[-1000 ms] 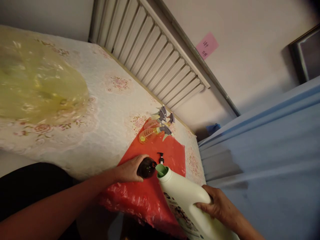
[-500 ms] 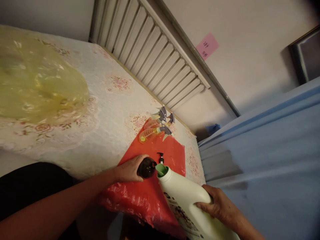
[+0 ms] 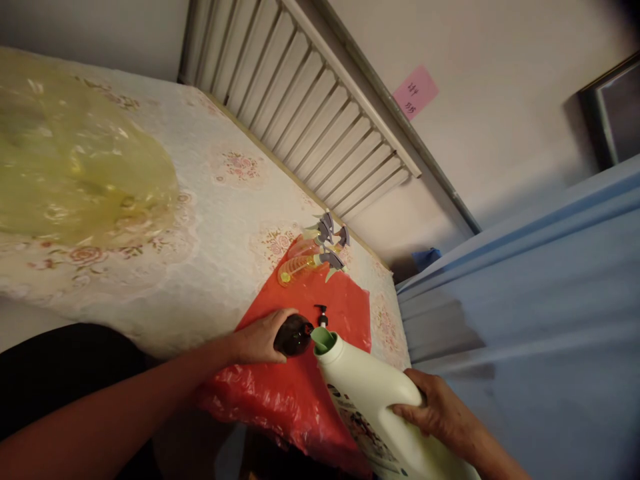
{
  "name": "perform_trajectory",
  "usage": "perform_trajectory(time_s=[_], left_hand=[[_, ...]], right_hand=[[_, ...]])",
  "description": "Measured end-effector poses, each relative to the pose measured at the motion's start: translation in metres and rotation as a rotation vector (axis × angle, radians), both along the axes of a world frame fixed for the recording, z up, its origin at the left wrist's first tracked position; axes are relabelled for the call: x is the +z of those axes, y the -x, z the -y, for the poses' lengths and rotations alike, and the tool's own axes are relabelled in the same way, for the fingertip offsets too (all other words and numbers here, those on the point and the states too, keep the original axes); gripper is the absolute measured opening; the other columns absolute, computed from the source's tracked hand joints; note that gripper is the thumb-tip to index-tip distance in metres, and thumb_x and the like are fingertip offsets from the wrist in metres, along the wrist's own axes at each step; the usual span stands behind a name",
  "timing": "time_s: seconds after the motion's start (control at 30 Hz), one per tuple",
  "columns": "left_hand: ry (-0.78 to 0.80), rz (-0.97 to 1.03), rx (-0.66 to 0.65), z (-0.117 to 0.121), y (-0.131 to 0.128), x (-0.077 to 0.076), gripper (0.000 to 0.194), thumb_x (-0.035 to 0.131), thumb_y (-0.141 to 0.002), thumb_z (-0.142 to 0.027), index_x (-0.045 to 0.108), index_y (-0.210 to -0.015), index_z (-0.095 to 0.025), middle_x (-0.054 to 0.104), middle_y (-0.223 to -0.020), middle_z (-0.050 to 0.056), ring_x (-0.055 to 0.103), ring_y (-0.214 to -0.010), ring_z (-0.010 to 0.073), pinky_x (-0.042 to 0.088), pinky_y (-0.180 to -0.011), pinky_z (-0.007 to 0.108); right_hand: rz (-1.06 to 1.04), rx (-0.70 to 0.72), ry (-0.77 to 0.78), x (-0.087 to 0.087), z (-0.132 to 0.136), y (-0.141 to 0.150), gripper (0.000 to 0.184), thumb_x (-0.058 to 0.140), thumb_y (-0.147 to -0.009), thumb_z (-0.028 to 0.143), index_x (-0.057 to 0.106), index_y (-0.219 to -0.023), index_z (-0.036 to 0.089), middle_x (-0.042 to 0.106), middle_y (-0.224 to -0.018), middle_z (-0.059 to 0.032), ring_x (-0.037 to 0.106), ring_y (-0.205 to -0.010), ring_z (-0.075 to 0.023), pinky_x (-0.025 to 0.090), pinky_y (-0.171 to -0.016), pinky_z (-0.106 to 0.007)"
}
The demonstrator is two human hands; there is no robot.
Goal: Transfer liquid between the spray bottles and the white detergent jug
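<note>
My left hand (image 3: 257, 339) is wrapped round a small dark brown bottle (image 3: 294, 335) that stands on a red plastic sheet (image 3: 300, 393). My right hand (image 3: 436, 410) grips a large pale green jug (image 3: 373, 407) by its handle side. The jug is tilted, and its open green spout (image 3: 323, 339) sits right at the mouth of the brown bottle. A small black pump cap (image 3: 321, 315) lies on the red sheet just behind the two bottles.
Two or three spray bottles with grey trigger heads (image 3: 313, 253) lie at the far end of the red sheet. A floral lace cloth (image 3: 200, 220) covers the table, with a yellowish plastic bag (image 3: 70, 167) at left. A radiator (image 3: 310, 113) and blue fabric (image 3: 525, 320) lie beyond.
</note>
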State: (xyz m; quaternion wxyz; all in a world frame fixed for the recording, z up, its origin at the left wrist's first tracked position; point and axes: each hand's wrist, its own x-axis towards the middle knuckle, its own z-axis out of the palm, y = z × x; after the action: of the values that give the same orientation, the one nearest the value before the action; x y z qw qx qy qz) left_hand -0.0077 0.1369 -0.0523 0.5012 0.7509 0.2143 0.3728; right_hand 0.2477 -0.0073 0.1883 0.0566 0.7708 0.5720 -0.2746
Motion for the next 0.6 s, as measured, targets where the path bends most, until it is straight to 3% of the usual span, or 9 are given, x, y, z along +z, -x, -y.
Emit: perform_trajectory(time_s=[0.6], left_hand=[[0.004,-0.002,-0.006,0.0003,0.0004,0.0003,0.082,0.074,-0.058,-0.017,0.037,-0.132,-0.026,0.056,-0.127,0.007,0.054,-0.117,0.0291,0.044,-0.100,0.041]], right_hand=[[0.016,0.011,0.002,0.0015,-0.0009,0.0016,0.036,0.067,-0.074,0.049,0.062,-0.081,0.014,0.059,-0.068,0.0003,0.053,-0.060,-0.0129,0.036,-0.049,-0.020]])
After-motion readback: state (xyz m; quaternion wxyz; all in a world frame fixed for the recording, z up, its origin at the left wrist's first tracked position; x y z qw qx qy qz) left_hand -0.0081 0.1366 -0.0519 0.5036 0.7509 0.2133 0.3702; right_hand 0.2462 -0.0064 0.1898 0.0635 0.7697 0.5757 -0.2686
